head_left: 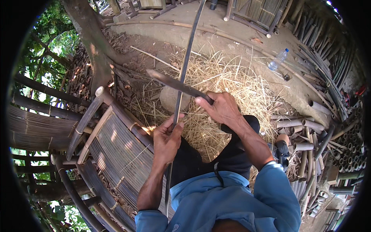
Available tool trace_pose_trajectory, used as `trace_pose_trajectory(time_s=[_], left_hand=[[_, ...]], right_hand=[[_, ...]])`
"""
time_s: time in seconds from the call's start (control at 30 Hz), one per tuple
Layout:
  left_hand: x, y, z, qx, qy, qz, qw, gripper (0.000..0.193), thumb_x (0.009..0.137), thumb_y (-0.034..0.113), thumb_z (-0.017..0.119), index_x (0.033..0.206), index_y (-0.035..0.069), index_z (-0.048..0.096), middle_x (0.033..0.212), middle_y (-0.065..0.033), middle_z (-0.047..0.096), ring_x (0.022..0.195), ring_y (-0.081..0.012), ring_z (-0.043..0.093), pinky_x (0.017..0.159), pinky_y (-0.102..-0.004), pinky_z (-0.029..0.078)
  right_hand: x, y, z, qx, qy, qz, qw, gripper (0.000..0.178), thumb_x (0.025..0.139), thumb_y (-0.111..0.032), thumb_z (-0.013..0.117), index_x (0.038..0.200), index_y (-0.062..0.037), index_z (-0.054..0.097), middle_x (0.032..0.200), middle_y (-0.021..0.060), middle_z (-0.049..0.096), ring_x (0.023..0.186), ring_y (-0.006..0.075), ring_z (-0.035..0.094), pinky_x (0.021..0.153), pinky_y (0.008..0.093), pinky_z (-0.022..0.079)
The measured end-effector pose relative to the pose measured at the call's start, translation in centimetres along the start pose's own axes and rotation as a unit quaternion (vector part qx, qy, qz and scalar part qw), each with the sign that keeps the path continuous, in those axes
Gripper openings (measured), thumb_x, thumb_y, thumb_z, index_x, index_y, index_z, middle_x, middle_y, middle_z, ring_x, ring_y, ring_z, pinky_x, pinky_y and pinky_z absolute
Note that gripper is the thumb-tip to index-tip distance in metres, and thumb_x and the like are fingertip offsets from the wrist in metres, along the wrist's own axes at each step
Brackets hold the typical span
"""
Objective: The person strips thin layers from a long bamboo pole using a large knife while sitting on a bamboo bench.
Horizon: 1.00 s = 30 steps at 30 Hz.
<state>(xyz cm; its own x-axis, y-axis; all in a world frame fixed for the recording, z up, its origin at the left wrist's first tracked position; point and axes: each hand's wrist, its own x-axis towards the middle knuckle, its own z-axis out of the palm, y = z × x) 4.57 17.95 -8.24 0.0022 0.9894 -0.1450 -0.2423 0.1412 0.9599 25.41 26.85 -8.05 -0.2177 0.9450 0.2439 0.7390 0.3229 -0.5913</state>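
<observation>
1. While a broad, loose heap of straw-coloured shavings (232,79) lay on the ground beyond the knees, the step in hand looked like scraping or trimming a long, narrow, dark strip (188,50), apparently bamboo; a further stroke seemed to call for a steady strip and a controlled blade angle.
2. The strip ran from the far edge through the left hand (167,140), passing left of the right hand (223,109).
3. A dark-brown, slightly curved, blade-like tool (169,81) crossed it just beyond the left fingertips.
4. The left hand pinched the strip; the right gripped the tool's right end.

Dark strip (187,58), straw-yellow shavings (239,91)
</observation>
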Motion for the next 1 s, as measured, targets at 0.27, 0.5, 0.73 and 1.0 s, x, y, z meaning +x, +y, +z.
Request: trace_pose_trajectory(time_s=[0.27, 0.5, 0.73, 1.0], left_hand=[[-0.4, -0.9, -0.7, 0.014, -0.006, -0.038, 0.999, 0.026, 0.099, 0.005, 0.061, 0.123, 0.000, 0.064, 0.059, 0.0081, 0.041, 0.044, -0.0006, 0.031, 0.041, -0.0213, 0.021], [-3.7, -0.9, -1.8, 0.056, 0.016, -0.127, 0.990, 0.023, 0.099, 0.006, 0.062, 0.121, 0.002, 0.066, 0.058, 0.0093, 0.046, 0.044, 0.0000, 0.036, 0.041, -0.0205, 0.024], [-9.3, -2.1, -4.9, 0.071, 0.050, -0.190, 0.978, 0.020, 0.095, 0.003, 0.067, 0.114, 0.002, 0.069, 0.062, 0.0088, 0.051, 0.047, 0.0004, 0.039, 0.042, -0.0209, 0.024], [-14.9, -1.2, -6.9, -0.006, 0.073, -0.312, 0.947, 0.015, 0.096, 0.010, 0.068, 0.107, 0.000, 0.072, 0.061, 0.0039, 0.052, 0.047, -0.0022, 0.040, 0.042, -0.0219, 0.026]], right_hand=[[-0.6, 1.1, 1.7, -0.040, 0.010, -0.073, 0.996, 0.062, 0.092, -0.064, 0.061, 0.077, -0.0049, 0.074, 0.052, 0.0124, 0.060, 0.043, 0.0265, 0.060, 0.043, 0.0415, 0.047], [1.1, 3.8, 1.5, -0.091, -0.054, -0.021, 0.994, 0.073, 0.095, -0.072, 0.049, 0.077, -0.0055, 0.073, 0.048, 0.0140, 0.056, 0.043, 0.0292, 0.058, 0.046, 0.0447, 0.049], [3.4, 5.7, 0.9, -0.021, -0.129, 0.048, 0.990, 0.082, 0.097, -0.076, 0.037, 0.083, -0.0044, 0.074, 0.043, 0.0070, 0.046, 0.040, 0.0215, 0.054, 0.042, 0.0401, 0.045], [11.3, 19.9, -5.2, -0.094, 0.117, 0.215, 0.965, 0.094, 0.095, -0.080, 0.025, 0.091, 0.0010, 0.073, 0.060, 0.0106, 0.055, 0.067, 0.0308, 0.061, 0.083, 0.0534, 0.050]])
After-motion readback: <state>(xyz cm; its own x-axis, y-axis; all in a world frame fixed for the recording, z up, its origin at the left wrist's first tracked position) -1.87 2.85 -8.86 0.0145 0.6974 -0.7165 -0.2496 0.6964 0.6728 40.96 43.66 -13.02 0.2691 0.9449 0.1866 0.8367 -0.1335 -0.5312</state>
